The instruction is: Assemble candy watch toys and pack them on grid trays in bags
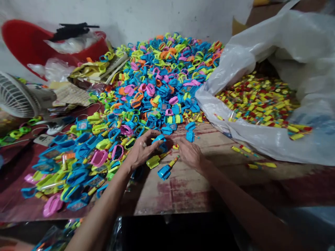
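Note:
A blue plastic toy case (159, 138) is gripped between the thumb and fingers of my left hand (142, 150), just above the table. My right hand (192, 153) is closed to its right, with a small yellow-and-red tube (176, 147) at its fingertips. Below and between the hands lie a blue case with a tube sticking out (165, 171) and a yellow-green case (154, 161). Another blue case (190, 136) rests beyond my right hand. My fingers partly hide both held pieces.
A large heap of colourful plastic cases (157, 80) spreads against the wall and down the left side. At right, a white plastic bag (261, 139) holds many yellow-and-red tubes (259, 101). Several loose tubes (244, 150) lie before it. A fan (21, 96) stands far left.

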Available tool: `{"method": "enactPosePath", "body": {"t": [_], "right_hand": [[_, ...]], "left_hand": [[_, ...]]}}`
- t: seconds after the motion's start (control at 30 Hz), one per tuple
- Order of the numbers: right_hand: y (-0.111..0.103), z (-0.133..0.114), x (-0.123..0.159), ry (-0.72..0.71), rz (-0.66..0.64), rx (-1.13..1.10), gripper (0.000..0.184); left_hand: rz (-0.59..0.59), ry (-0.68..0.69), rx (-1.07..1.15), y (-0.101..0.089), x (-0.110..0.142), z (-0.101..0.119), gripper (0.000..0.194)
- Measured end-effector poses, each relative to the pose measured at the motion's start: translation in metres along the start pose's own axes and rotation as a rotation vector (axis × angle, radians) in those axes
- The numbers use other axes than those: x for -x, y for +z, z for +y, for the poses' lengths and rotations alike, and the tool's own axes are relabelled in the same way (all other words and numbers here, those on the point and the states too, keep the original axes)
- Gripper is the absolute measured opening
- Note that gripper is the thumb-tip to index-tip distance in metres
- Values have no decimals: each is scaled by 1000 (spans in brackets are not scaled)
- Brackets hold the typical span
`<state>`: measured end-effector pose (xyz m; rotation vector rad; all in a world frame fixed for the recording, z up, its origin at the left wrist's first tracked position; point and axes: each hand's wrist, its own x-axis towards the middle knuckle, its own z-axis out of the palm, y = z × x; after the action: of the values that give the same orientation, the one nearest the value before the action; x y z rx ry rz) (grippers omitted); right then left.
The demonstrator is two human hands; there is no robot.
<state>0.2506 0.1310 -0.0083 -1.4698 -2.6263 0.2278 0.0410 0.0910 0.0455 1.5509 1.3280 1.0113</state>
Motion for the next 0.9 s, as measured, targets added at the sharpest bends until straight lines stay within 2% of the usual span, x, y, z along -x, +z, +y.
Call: {"method": "enactPosePath", "body": {"t": [0.1, 0.23, 0.33, 0.43, 0.5, 0.57, 0.63, 0.73, 0.8, 0.9], "right_hand": [[5, 5, 8, -34, -4, -26, 32], [5, 7, 10, -62, 6, -38, 31], [-1, 6, 11, 1, 74, -130, 25], [-16, 3, 22, 33, 272, -393, 23], [-29, -1, 31, -82, 371, -511, 25], [-40, -3, 38, -210, 402, -532, 27], [-46, -4, 42, -237, 391, -539, 27], [-47, -3, 44, -185, 323, -582, 20], [-43, -4, 45, -115, 288, -634, 13], [-31, -11, 47, 49, 279, -872, 17]], "left_hand": [[44, -5, 18, 1, 11, -1, 38], [50, 68, -250, 9, 16, 9, 32], [56, 88, -293, 15, 14, 16, 28], [51, 67, -203, 20, 10, 19, 28], [-33, 1, -35, 24, 9, 21, 35], [-126, -68, 121, 27, 7, 25, 42], [-182, -100, 147, 30, 7, 30, 43], [-225, -82, 40, 31, 5, 39, 38], [-209, -51, -5, 31, 6, 44, 35], [-62, -12, 53, 40, 13, 46, 32]]}}
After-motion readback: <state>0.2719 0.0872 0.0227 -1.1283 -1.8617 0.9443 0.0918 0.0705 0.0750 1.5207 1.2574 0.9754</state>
